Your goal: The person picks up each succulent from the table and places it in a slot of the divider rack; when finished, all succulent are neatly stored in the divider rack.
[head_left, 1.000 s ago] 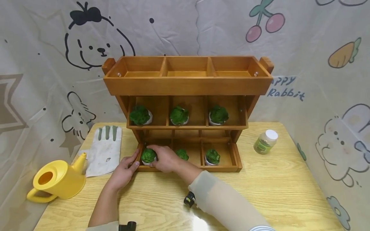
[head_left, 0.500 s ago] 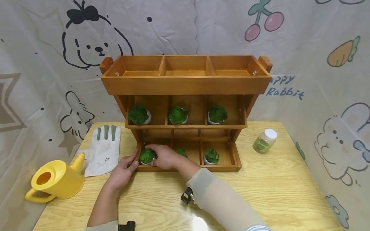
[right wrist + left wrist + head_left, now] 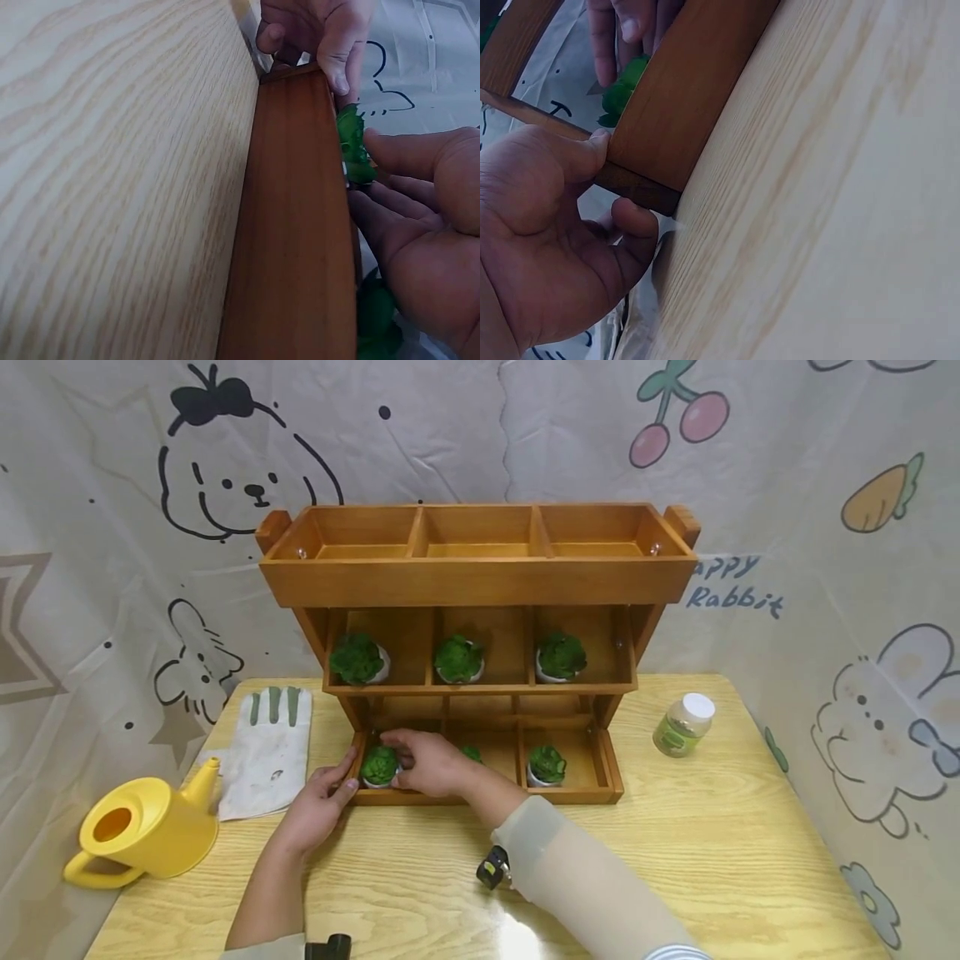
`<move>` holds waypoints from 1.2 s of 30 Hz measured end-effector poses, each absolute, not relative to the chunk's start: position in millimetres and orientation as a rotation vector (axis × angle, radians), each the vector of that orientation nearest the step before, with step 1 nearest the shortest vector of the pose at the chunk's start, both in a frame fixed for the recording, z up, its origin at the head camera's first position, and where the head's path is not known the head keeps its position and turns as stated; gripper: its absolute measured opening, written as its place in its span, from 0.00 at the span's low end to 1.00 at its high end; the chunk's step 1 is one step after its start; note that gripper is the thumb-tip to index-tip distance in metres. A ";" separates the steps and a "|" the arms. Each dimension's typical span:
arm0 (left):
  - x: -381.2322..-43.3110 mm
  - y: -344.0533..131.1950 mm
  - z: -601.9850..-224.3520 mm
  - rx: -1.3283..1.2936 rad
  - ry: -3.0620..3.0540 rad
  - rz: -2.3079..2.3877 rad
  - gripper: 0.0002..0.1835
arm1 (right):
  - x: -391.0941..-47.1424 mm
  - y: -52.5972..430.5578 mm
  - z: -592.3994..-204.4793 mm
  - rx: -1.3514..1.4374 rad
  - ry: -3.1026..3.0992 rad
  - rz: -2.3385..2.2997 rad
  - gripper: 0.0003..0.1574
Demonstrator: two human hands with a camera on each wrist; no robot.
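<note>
A three-tier wooden plant rack (image 3: 480, 583) stands on the table. My left hand (image 3: 318, 806) holds the front left corner of its lowest tray, thumb on the upper edge and fingers curled at the outer side; the left wrist view shows this hand (image 3: 547, 232) close up. In the tray's left compartment sits a small green potted plant (image 3: 379, 766) in a white pot. My right hand (image 3: 431, 764) is at the plant's right side, fingers slightly bent and spread. In the right wrist view, its thumb (image 3: 409, 152) lies right beside the leaves, its other fingers just below them.
Two more potted plants, one partly hidden behind my right hand and one at right (image 3: 547, 766), share the bottom tray. Three stand on the middle tier. A yellow watering can (image 3: 146, 827) and white glove (image 3: 268, 752) lie left; a white-lidded jar (image 3: 684, 725) stands right.
My right hand has shifted slightly right from the left plant, its fingers loosening a little. The left hand keeps its hold on the corner. The head view has drifted slightly.
</note>
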State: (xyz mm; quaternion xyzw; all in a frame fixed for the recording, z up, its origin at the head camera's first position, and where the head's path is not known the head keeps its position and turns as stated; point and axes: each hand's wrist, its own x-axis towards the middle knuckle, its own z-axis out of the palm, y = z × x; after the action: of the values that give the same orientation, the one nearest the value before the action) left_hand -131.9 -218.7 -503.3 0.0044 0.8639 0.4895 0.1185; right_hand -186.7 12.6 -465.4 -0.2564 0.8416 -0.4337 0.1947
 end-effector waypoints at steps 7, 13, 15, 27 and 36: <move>-130.7 -220.3 -505.1 -0.022 2.517 1.440 0.32 | -177.7 25.4 -459.0 -0.790 2.411 -1.176 0.44; -126.1 -217.8 -503.5 -0.058 2.513 1.486 0.33 | -167.6 38.7 -459.2 -0.839 2.409 -1.247 0.43; -124.6 -216.4 -503.4 -0.068 2.529 1.490 0.34 | -163.3 44.2 -460.1 -0.840 2.395 -1.277 0.43; -112.9 -208.9 -498.2 0.017 2.707 1.490 0.35 | -131.8 87.2 -464.6 -0.800 2.316 -1.486 0.43; -95.8 -207.4 -494.9 0.135 2.762 1.408 0.38 | -108.7 126.4 -460.1 -0.781 2.477 -1.449 0.44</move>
State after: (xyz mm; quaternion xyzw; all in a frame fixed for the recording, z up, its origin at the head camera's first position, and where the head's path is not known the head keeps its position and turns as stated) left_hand -95.8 -207.4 -494.9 0.0434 0.8899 0.4536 0.0193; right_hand -108.7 126.4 -460.1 -0.2616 0.8300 -0.4854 0.0836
